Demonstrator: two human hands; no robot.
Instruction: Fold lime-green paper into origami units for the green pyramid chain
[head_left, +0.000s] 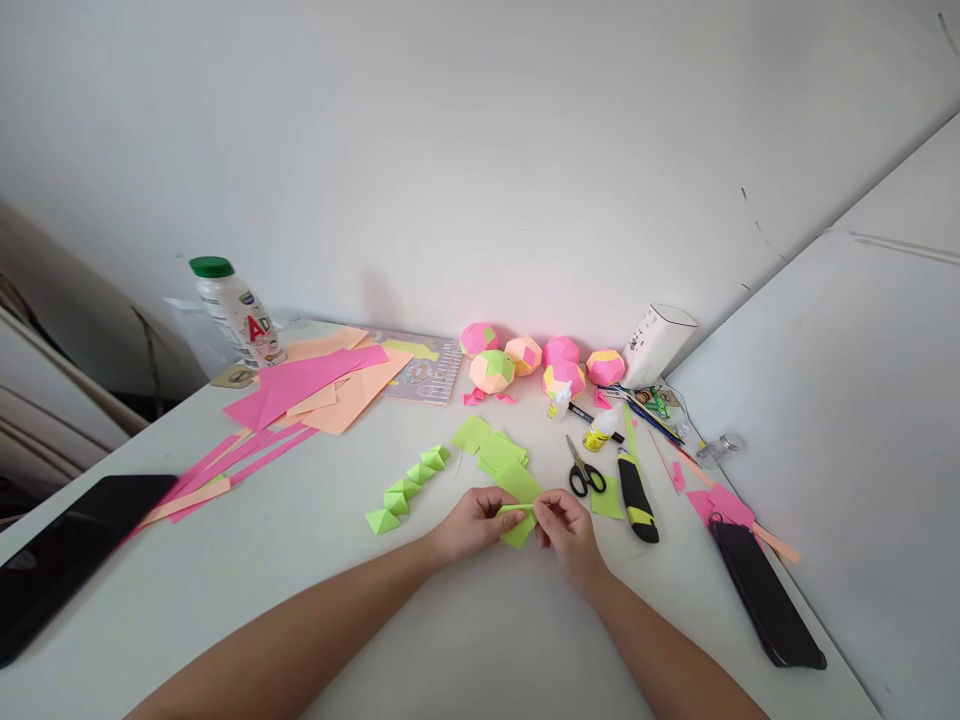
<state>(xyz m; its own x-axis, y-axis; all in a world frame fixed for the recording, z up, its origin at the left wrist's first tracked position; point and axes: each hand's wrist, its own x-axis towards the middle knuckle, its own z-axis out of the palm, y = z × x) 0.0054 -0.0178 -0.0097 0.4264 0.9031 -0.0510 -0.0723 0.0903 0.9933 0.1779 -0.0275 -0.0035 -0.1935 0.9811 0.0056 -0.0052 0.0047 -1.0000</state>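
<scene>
Near the middle of the white table, my left hand [478, 522] and my right hand [564, 530] pinch a small folded piece of green paper [517, 508] between thumbs and fingers. The left holds one end and the right the other. Behind and partly under the hands lies a spread of flat green paper pieces [501, 455]. To the left of my left hand, a row of folded green paper units [405, 490] runs slantwise. Scissors [585, 472] with black handles lie just beyond my right hand, beside a green square [606, 497].
Right: a utility knife [637, 500], glue bottles [598, 430] and a black phone [765, 590]. Colourful paper balls [491, 371] and a white container [658, 345] line the wall. Left: pink and orange sheets [322, 385], paper strips [240, 460], a white bottle [238, 315] and a dark device [75, 550].
</scene>
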